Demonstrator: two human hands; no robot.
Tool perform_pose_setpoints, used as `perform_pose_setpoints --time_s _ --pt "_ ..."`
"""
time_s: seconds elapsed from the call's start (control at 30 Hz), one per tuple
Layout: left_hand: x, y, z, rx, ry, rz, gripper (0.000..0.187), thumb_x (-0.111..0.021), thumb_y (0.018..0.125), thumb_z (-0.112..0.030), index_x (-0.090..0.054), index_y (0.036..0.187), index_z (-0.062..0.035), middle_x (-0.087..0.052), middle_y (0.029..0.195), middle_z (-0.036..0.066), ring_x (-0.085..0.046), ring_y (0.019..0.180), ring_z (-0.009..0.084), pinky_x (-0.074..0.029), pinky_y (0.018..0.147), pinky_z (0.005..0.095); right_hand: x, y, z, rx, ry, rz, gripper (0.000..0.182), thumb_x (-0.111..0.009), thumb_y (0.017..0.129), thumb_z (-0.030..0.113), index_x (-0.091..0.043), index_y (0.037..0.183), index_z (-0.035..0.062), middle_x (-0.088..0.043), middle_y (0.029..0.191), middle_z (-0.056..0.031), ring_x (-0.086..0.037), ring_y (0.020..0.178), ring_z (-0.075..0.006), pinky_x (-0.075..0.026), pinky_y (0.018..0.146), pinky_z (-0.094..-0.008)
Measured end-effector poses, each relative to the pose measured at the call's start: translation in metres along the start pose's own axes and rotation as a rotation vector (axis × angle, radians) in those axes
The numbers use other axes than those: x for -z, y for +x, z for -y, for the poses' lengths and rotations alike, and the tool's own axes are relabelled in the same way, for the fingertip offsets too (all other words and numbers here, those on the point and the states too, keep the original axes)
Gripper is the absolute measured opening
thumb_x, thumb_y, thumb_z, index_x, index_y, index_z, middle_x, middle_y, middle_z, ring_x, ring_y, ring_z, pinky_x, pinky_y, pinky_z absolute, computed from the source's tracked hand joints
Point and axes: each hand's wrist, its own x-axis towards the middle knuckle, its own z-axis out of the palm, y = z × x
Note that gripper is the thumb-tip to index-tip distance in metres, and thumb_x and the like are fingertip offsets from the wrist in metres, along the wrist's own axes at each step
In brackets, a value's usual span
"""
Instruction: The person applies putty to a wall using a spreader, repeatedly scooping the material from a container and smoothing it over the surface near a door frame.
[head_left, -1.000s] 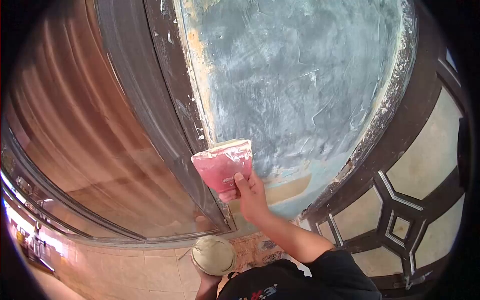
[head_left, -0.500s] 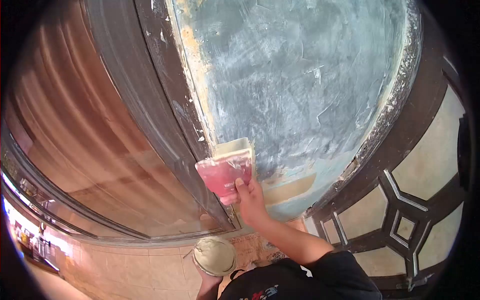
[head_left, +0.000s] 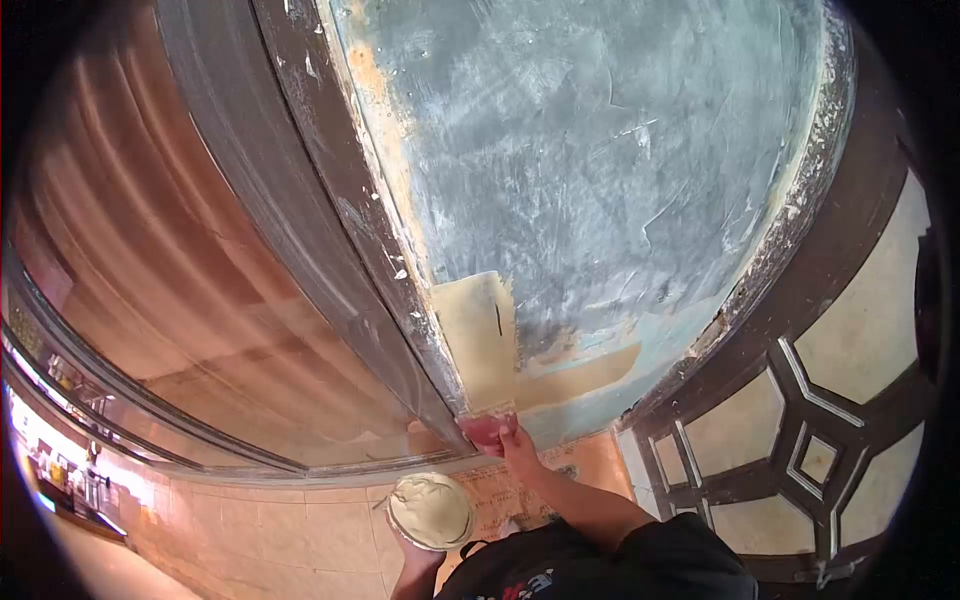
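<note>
My right hand (head_left: 518,452) grips a red putty spreader (head_left: 487,430), its edge against the bottom of the wall near the wooden frame. Above the spreader lies a fresh strip of cream putty (head_left: 478,335) with a short dark gap in it. A second, flatter beige patch (head_left: 585,378) joins it on the right. Low in front of my body, my left hand (head_left: 418,556) holds up a round container heaped with cream putty (head_left: 432,508); its fingers are mostly hidden beneath.
The grey-blue wall (head_left: 540,160) stands between a dark window frame (head_left: 345,270) with a curtain behind glass and a dark panelled door (head_left: 800,430). Tiled floor (head_left: 290,520) runs below. Paint flecks mark the frame edges.
My right hand has drawn the spreader down the wall to near its base, leaving a longer putty strip. The container in my left hand has hardly moved.
</note>
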Motion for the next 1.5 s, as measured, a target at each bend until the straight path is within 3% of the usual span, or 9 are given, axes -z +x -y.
perform_pose_setpoints --time_s 0.43,0.47,0.6,0.83,0.87,1.2,1.27,1.4,1.5 --pt "-0.002 -0.002 -0.006 0.265 -0.39 -0.011 0.09 -0.081 0.068 -0.014 -0.022 0.135 -0.0112 -0.038 0.133 0.011 -0.046 0.12 0.0231 -0.043 0.097 0.0416 0.023 -0.048 0.04 -0.142 -0.165 -0.026 0.03 -0.048 0.099 0.027 -0.049 0.119 0.004 -0.063 0.094 -0.0055 -0.062 0.072 -0.0139 -0.054 0.067 -0.0282" --pt "-0.024 -0.015 -0.024 -0.009 0.198 0.083 0.049 -0.064 0.086 -0.013 -0.042 0.13 -0.0074 -0.053 0.124 0.009 -0.054 0.111 0.0201 -0.048 0.093 0.0381 0.003 -0.052 0.062 -0.14 -0.167 -0.031 0.03 -0.048 0.099 0.027 -0.049 0.119 0.004 -0.063 0.094 -0.0055 -0.062 0.072 -0.0139 -0.054 0.067 -0.0282" --pt "0.007 0.003 0.021 -0.046 0.139 0.075 0.087 -0.081 0.069 -0.018 -0.025 0.135 -0.0082 -0.042 0.131 0.01 -0.048 0.117 0.0231 -0.045 0.095 0.0409 -0.075 -0.048 0.145 0.337 -0.265 0.152 0.033 -0.047 0.099 0.025 -0.046 0.125 0.0044 -0.063 0.098 -0.005 -0.062 0.076 -0.0128 -0.054 0.067 -0.0263" --pt "-0.025 0.0 -0.017 -0.159 0.278 0.21 0.093 -0.084 0.063 -0.022 -0.026 0.134 -0.0065 -0.045 0.127 0.013 -0.049 0.116 0.0212 -0.045 0.094 0.0409 -0.154 -0.045 0.256 0.323 -0.003 0.226 0.033 -0.043 0.1 0.023 -0.044 0.123 -0.0012 -0.064 0.095 -0.0117 -0.067 0.071 -0.0174 -0.056 0.062 -0.0275" --pt "-0.051 -0.008 -0.038 -0.001 0.002 0.125 0.052 -0.065 0.085 -0.017 -0.04 0.13 -0.0088 -0.052 0.124 0.008 -0.054 0.111 0.0208 -0.049 0.092 0.0383 -0.155 -0.043 0.258 0.34 0.0 0.224 0.032 -0.043 0.1 0.022 -0.044 0.123 -0.0011 -0.064 0.096 -0.0123 -0.067 0.069 -0.0183 -0.056 0.062 -0.0276" --pt "-0.028 -0.006 -0.025 0.158 -0.231 0.05 0.041 -0.04 0.098 -0.034 -0.04 0.132 -0.0114 -0.051 0.127 0.008 -0.053 0.114 0.023 -0.048 0.095 0.0421 -0.086 -0.017 0.143 0.237 0.05 0.036 0.03 -0.045 0.099 0.027 -0.047 0.117 0.0023 -0.064 0.095 -0.0115 -0.068 0.073 -0.02 -0.056 0.064 -0.0288" --pt "0.002 0.001 0.011 0.08 -0.128 -0.004 0.089 -0.085 0.062 -0.019 -0.029 0.131 -0.0046 -0.045 0.128 0.013 -0.05 0.116 0.0227 -0.043 0.096 0.0398 -0.055 -0.008 0.087 0.205 0.007 -0.035 0.032 -0.045 0.1 0.03 -0.047 0.115 0.0022 -0.063 0.093 -0.0096 -0.067 0.071 -0.0182 -0.056 0.064 -0.0283" --pt "-0.033 -0.009 -0.04 -0.351 0.457 0.137 0.078 -0.079 0.072 -0.022 -0.03 0.132 -0.0085 -0.045 0.129 0.011 -0.049 0.118 0.0235 -0.043 0.097 0.0407 0.018 -0.003 -0.008 0.013 0.01 -0.078 0.031 -0.044 0.1 0.03 -0.049 0.114 0.0027 -0.062 0.089 -0.0073 -0.065 0.068 -0.0164 -0.056 0.064 -0.028" --pt "-0.024 -0.006 -0.022 0.085 -0.166 0.132 0.066 -0.072 0.08 -0.026 -0.032 0.131 -0.0123 -0.045 0.128 0.01 -0.049 0.117 0.0234 -0.043 0.097 0.0413 0.069 -0.014 -0.032 -0.147 0.146 0.085 0.03 -0.045 0.099 0.031 -0.05 0.113 0.0043 -0.062 0.089 -0.0064 -0.064 0.068 -0.015 -0.056 0.066 -0.029"
